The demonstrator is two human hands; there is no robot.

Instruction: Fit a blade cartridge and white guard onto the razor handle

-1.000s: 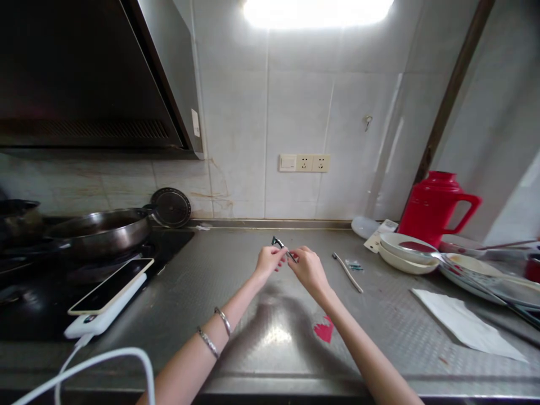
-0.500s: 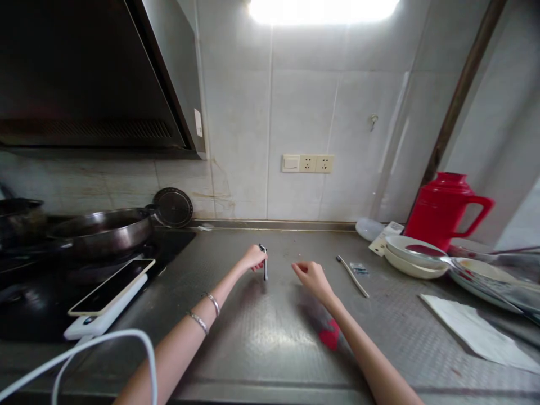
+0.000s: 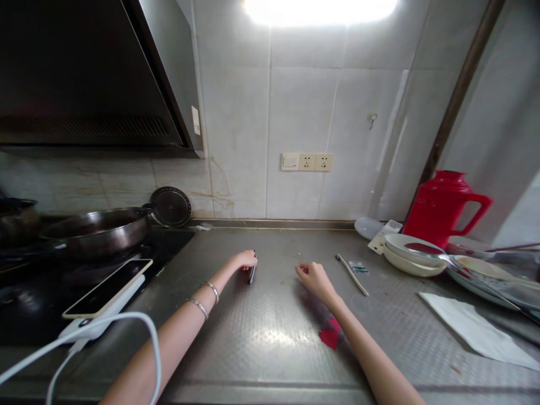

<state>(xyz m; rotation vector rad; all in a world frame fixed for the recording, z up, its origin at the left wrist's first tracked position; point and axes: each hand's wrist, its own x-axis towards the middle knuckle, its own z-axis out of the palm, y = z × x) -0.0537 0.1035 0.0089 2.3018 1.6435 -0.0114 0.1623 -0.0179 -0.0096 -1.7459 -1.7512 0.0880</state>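
Observation:
Above the steel counter [image 3: 270, 315], my left hand [image 3: 243, 260] is closed around a slim black-and-silver stick-like object [image 3: 252, 275]. The lower end of that object pokes out below my fingers and slants down; its exact kind does not show. To the right, my right hand [image 3: 311, 277] has its fingers curled together, and whatever they hold, if anything, is hidden. A white stick with a dark end [image 3: 352, 275] lies on the counter right of this hand. Beside the stick is a small clear packet with dark bits [image 3: 358, 269]. A red patch [image 3: 329, 333] shows under my right forearm.
Left, a phone [image 3: 110, 288] on a white power bank with a cable lies by the stove, where a steel pan [image 3: 95, 236] sits. Right stand stacked bowls [image 3: 413, 264], a red thermos jug [image 3: 441, 208], plates and a white tissue [image 3: 476, 332]. A range hood [image 3: 97, 79] overhangs the left.
My left hand has moved a little left and down, and the slim object in it has gone from upright to slanted. My right hand has barely moved.

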